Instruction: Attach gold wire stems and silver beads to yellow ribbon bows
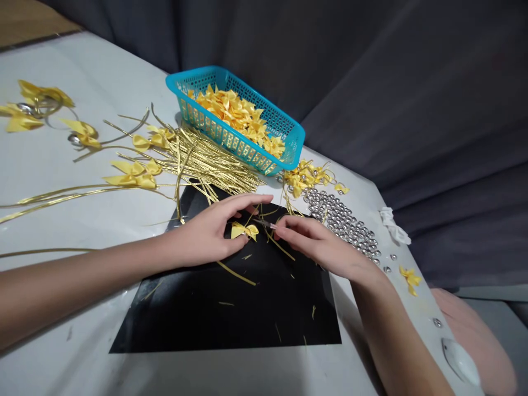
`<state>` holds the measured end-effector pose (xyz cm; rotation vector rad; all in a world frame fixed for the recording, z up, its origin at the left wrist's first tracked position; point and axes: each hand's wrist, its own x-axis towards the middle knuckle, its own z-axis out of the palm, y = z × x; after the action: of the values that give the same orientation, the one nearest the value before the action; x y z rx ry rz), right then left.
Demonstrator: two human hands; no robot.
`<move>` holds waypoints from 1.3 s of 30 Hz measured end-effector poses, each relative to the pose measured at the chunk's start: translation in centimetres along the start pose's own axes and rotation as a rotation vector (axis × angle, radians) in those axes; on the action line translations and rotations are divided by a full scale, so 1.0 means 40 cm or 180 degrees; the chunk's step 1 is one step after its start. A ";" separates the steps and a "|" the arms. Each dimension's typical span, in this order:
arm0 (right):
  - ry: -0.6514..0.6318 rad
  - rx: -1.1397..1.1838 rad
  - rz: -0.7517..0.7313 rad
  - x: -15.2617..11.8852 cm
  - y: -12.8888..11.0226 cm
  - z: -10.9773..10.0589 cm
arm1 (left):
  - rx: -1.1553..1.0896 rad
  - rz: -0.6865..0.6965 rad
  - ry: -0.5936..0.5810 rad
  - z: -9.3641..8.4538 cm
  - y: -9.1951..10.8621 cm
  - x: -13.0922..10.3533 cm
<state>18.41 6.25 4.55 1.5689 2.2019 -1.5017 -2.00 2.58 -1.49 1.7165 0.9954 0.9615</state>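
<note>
My left hand [218, 230] is over the upper part of a black mat [231, 316], its thumb against a small yellow bow [249, 230] and its fingers curved above it. The hand is closed on the bow. To the right, my right hand [307, 237] pinches a thin metal tool [264, 223], which points left toward the bow. What the tool's tip touches is too small to make out. Gold strands [237, 273] and small clippings lie on the mat around both hands.
Beyond the hands stands a blue basket [297, 144] of yellow bows, with a pile of gold ties [214, 162] before it. Silver beads [342, 223] are spread at the right. Tied bows [132, 175] lie at the left. A white object [461, 360] sits at the right edge.
</note>
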 end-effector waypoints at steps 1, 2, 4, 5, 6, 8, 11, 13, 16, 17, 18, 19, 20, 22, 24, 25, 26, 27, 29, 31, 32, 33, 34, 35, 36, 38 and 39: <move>0.0071 -0.0045 -0.0091 0.000 0.004 0.001 | -0.0024 -0.0027 0.0000 0.000 0.000 0.000; 0.0131 -0.0105 -0.0186 0.000 0.009 0.002 | -0.0054 -0.0057 0.0005 0.001 0.001 -0.001; 0.0223 -0.0246 -0.0352 0.002 0.016 0.005 | -0.0108 -0.0116 0.0019 0.002 0.002 -0.001; 0.0272 -0.0292 -0.0403 0.004 0.020 0.008 | -0.0126 -0.0136 0.0016 0.003 0.003 0.000; 0.0311 -0.0299 -0.0429 0.005 0.024 0.011 | -0.0134 -0.0148 0.0014 0.004 0.003 0.000; 0.0345 -0.0236 -0.0434 0.007 0.030 0.016 | -0.0137 -0.0150 -0.0010 0.005 0.005 0.001; 0.0373 -0.0173 -0.0473 0.007 0.035 0.021 | -0.0140 -0.0144 -0.0022 0.003 0.007 0.001; 0.0419 -0.0187 -0.0513 0.007 0.037 0.022 | -0.0152 -0.0151 -0.0018 0.001 0.007 0.001; 0.0465 -0.0244 -0.0547 0.008 0.038 0.022 | -0.0171 -0.0168 -0.0034 0.000 0.006 0.001; 0.0458 -0.0270 -0.0560 0.009 0.039 0.023 | -0.0170 -0.0180 -0.0028 0.000 0.007 0.001; 0.0452 -0.0294 -0.0570 0.010 0.040 0.024 | -0.0160 -0.0183 -0.0018 0.000 0.007 0.001; 0.0447 -0.0311 -0.0576 0.012 0.040 0.026 | -0.0143 -0.0175 -0.0005 0.000 0.008 0.001; 0.0442 -0.0319 -0.0578 0.013 0.040 0.029 | -0.0122 -0.0161 0.0007 -0.001 0.009 0.001; 0.0431 -0.0313 -0.0581 0.018 0.039 0.036 | -0.0086 -0.0114 0.0005 0.000 0.011 0.001; 0.0401 -0.0280 -0.0592 0.022 0.038 0.043 | -0.0066 -0.0093 -0.0008 0.000 0.012 0.000; 0.0376 -0.0262 -0.0596 0.023 0.037 0.047 | -0.0065 -0.0090 -0.0012 0.000 0.011 0.000; 0.0355 -0.0246 -0.0593 0.025 0.037 0.049 | -0.0069 -0.0086 -0.0011 -0.001 0.011 0.000; 0.0340 -0.0235 -0.0584 0.025 0.037 0.050 | -0.0077 -0.0084 -0.0003 -0.001 0.010 0.000; 0.0331 -0.0214 -0.0547 0.023 0.037 0.047 | -0.0117 -0.0084 0.0017 -0.001 0.008 0.000; 0.0314 -0.0145 -0.0477 0.018 0.036 0.037 | -0.0205 -0.0104 0.0063 -0.001 0.009 0.002; 0.0301 -0.0103 -0.0442 0.015 0.036 0.031 | -0.0269 -0.0140 0.0103 -0.001 0.010 0.002; 0.0288 -0.0063 -0.0419 0.013 0.036 0.026 | -0.0341 -0.0194 0.0153 -0.001 0.012 0.003; 0.0290 -0.0029 -0.0408 0.011 0.036 0.021 | -0.0409 -0.0253 0.0218 0.000 0.014 0.003; 0.0298 -0.0006 -0.0409 0.011 0.036 0.019 | -0.0459 -0.0316 0.0281 0.001 0.015 0.004; 0.0310 0.0008 -0.0415 0.012 0.037 0.018 | -0.0485 -0.0365 0.0327 0.001 0.017 0.003; 0.0312 0.0023 -0.0413 0.015 0.040 0.022 | -0.0468 -0.0388 0.0353 0.003 0.018 0.002; 0.0299 0.0036 -0.0405 0.018 0.042 0.025 | -0.0440 -0.0375 0.0332 0.003 0.018 0.001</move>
<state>18.86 6.05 2.52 1.5607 2.3907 -1.5041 -1.72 2.40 -0.82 1.4899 1.0601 1.0270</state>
